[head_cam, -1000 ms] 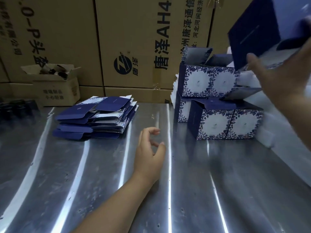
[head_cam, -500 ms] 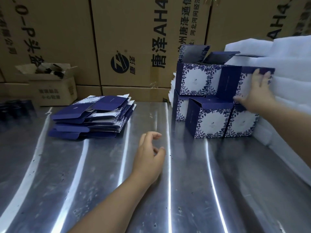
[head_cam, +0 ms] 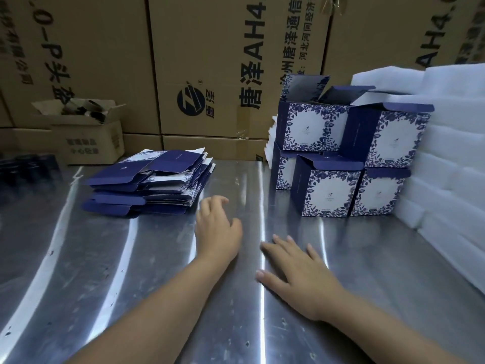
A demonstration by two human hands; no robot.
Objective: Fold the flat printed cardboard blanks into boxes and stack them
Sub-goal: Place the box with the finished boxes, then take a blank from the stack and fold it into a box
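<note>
Had the left hand [head_cam: 219, 229] low at the scratched, glossy steel table [head_cam: 105, 285], just right of the pile of blanks [head_cam: 149, 185], fingers loosely curled, grasping nothing; contact with the metal hard to make out. Had the right hand [head_cam: 296, 277] further right of the pile and nearer the camera, palm down, fingers straight and spread, empty. Comprised, in the pile, flat dark-blue card with white floral print, edges uneven. Stacked well right of the pile: cube-shaped folded boxes [head_cam: 328, 185], two tiers, rear ones partly hidden. Beyond those, white foam slabs [head_cam: 451, 166], cut off by the edge. Behind the pile, brown corrugated cartons [head_cam: 210, 61], lettering cropped.
</note>
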